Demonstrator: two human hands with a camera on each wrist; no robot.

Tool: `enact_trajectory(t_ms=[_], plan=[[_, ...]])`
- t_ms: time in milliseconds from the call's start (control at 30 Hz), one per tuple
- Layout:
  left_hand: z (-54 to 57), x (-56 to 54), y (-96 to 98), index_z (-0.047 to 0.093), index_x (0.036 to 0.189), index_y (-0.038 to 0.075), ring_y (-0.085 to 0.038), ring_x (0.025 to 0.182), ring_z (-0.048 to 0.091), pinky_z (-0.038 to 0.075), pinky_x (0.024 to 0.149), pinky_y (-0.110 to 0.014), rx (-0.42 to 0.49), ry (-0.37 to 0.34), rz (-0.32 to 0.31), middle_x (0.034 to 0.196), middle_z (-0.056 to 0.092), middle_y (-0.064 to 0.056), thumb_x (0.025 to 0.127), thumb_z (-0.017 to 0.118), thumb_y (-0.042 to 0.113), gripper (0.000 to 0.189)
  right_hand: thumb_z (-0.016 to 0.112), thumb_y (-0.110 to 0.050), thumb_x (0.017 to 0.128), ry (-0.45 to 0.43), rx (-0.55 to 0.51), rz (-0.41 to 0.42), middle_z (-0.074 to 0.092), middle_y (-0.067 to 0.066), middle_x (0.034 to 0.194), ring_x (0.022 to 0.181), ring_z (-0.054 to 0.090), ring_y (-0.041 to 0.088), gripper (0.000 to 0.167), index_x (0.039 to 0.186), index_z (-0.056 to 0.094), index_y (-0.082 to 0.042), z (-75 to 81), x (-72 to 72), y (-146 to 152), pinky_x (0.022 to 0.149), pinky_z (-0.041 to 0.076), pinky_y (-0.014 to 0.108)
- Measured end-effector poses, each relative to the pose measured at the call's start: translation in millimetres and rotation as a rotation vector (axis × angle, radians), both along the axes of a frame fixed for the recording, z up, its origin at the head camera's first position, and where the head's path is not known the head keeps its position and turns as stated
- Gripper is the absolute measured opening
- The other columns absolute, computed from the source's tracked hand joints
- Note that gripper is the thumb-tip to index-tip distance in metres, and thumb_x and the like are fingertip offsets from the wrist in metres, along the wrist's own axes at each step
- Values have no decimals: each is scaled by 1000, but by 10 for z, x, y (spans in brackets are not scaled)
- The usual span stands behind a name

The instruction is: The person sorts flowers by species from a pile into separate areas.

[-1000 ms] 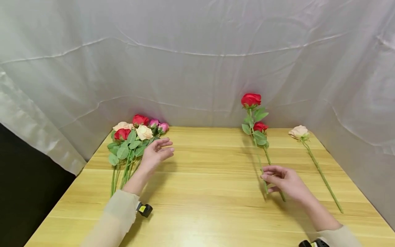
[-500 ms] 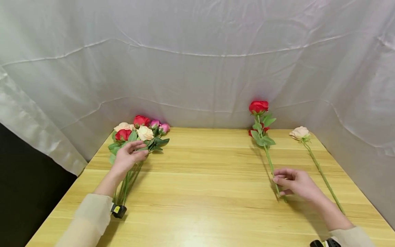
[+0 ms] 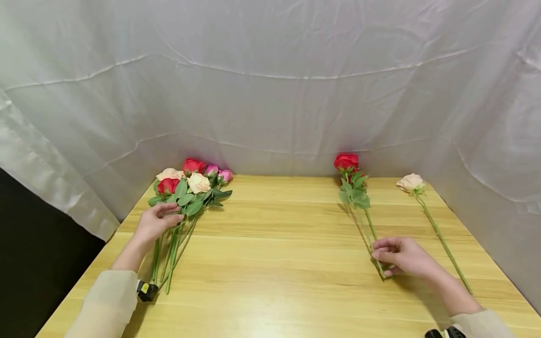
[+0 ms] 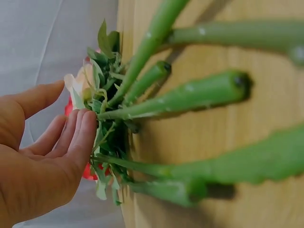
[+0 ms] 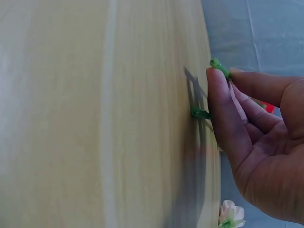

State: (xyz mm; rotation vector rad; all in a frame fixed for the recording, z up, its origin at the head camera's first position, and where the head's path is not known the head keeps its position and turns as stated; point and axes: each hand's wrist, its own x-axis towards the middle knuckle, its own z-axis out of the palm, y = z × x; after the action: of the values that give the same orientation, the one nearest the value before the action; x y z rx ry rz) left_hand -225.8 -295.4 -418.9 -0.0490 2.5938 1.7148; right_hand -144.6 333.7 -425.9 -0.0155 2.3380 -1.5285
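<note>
My right hand pinches the lower stem of a red rose between thumb and fingers; its cut end pokes out past the fingertips in the right wrist view. This rose lies over a second red rose, whose stem end is on the table beside the hand. At the left, my left hand is over a bunch of roses, near the leaves. Its fingers are loosely bent beside the green stems and grip nothing. The bunch has red, cream and pink heads.
A single pale pink rose lies on the right side of the wooden table, its stem slanting toward the front. Grey cloth hangs behind and beside the table. Dark space borders the left edge.
My left hand has drawn back leftward and nearer from the flower heads to the stems. My right hand has shifted right, lowering the red rose onto the other red rose.
</note>
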Motion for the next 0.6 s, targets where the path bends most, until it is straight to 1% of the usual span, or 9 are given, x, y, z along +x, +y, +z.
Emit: enact_trajectory(t_ms=[100, 167, 233, 267, 300, 367, 467, 533, 600], plan=[[-13, -2, -29, 38, 156, -6, -9, 116, 63, 53, 90, -13, -22, -22, -20, 156, 46, -27, 103, 67, 20, 66, 66, -9, 103, -10, 8, 14, 71, 12, 112, 92, 67, 19, 46, 136, 51, 18, 3, -9, 26, 73, 65, 37], [-29, -10, -52, 37, 156, -7, -18, 126, 61, 52, 91, -13, -26, -24, -30, 156, 46, -27, 103, 67, 21, 66, 66, -8, 103, -12, 12, 11, 72, 11, 112, 92, 68, 18, 46, 137, 51, 19, -4, -12, 29, 73, 65, 37], [-40, -21, -72, 37, 155, -8, -25, 131, 58, 51, 91, -12, -31, -26, -38, 156, 46, -27, 103, 67, 20, 66, 66, -8, 103, -16, 12, 4, 72, 10, 112, 92, 68, 18, 47, 138, 50, 18, -10, -16, 34, 73, 65, 36], [-47, -28, -81, 37, 155, -8, -22, 129, 59, 51, 91, -12, -30, -26, -39, 155, 46, -28, 103, 67, 19, 66, 66, -8, 103, -17, 10, 4, 73, 10, 113, 91, 68, 18, 47, 138, 50, 19, -11, -16, 37, 73, 65, 35], [-56, -38, -95, 37, 155, -9, -17, 124, 61, 52, 90, -11, -31, -25, -37, 155, 46, -28, 103, 67, 18, 65, 66, -8, 103, -18, 6, 5, 73, 10, 113, 91, 69, 18, 48, 138, 50, 19, -14, -17, 39, 73, 65, 35], [-76, -47, -119, 39, 153, -10, -9, 115, 63, 53, 88, -12, -31, -25, -20, 154, 47, -29, 102, 68, 15, 64, 66, -8, 103, -20, -1, 8, 73, 10, 113, 90, 69, 17, 48, 138, 49, 19, -15, -16, 45, 73, 65, 34], [-117, -48, -171, 40, 151, -12, 7, 99, 59, 55, 86, -13, -22, -40, 1, 151, 48, -31, 101, 69, 11, 63, 66, -9, 103, -23, -11, 26, 74, 10, 113, 90, 69, 17, 49, 138, 49, 20, -21, -16, 55, 73, 65, 34], [-139, -37, -202, 40, 150, -14, 6, 97, 59, 56, 84, -15, -27, -54, 3, 150, 49, -33, 100, 69, 11, 62, 66, -9, 102, -29, -10, 23, 74, 10, 112, 89, 69, 17, 49, 138, 49, 20, -22, -16, 55, 73, 65, 33], [-154, -30, -225, 39, 150, -15, 5, 96, 61, 57, 83, -17, -17, -70, -11, 151, 47, -34, 101, 68, 10, 63, 66, -9, 103, -32, -6, 22, 73, 9, 112, 89, 69, 17, 49, 139, 49, 20, -21, -16, 54, 74, 65, 33]])
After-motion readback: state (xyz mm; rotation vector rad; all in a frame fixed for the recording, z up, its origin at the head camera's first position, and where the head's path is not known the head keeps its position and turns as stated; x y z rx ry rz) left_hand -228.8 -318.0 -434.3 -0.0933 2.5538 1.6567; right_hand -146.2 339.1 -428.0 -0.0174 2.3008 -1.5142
